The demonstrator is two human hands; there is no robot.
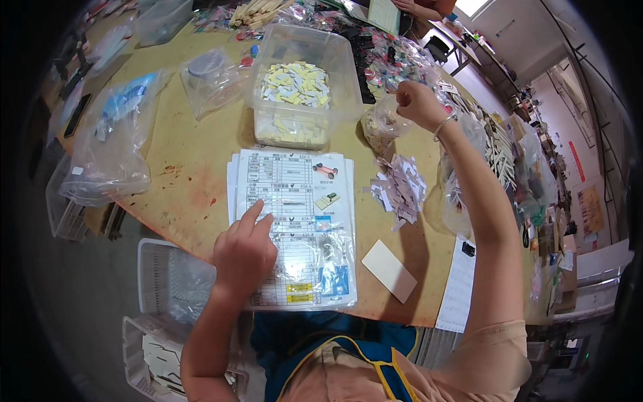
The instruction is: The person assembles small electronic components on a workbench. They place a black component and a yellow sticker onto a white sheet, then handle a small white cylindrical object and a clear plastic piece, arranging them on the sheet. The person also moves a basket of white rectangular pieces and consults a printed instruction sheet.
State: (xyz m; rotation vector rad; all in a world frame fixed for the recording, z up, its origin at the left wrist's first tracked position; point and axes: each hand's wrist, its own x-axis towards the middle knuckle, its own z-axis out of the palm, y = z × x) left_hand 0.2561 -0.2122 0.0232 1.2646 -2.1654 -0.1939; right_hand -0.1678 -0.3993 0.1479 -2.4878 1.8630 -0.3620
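At the near edge of the tabletop (167, 191), seen from the head view: a stack of printed sheets (305, 228), the top one glossy as if sleeved in clear plastic. Long axis runs from the near edge inward; the head of the page points at the far side, print upright to the wearer. Small coloured pictures down its right side. Lower sheets peep out at the left border, slightly askew.

Left hand (244, 251) over the sheets' left half, index finger stretched inward and a little rightward, the other fingers partly bent; released, nothing seen in its grasp. Fingertip at the printed rows; contact hard to judge.

Right hand (420, 106) farther in, toward the right edge, fingers curled, bracelet on the wrist. Just below it, a clear bag (382, 128) of small pale pieces. Whether the fingers pinch the bag: cannot tell.

Beyond the sheets, a clear plastic tub (345, 77) holding yellow and white pieces. Nearer than the bag, a loose heap of greyish paper strips (400, 192). Between heap and near edge, a blank white card (389, 271), long axis slanting, its nearer end swung right. Toward the left edge, a large clear bag with blue contents (114, 137), lying lengthwise inward. Near the right edge, a white paper sheet (458, 288). At the far edge, a co-worker's hand (407, 7).
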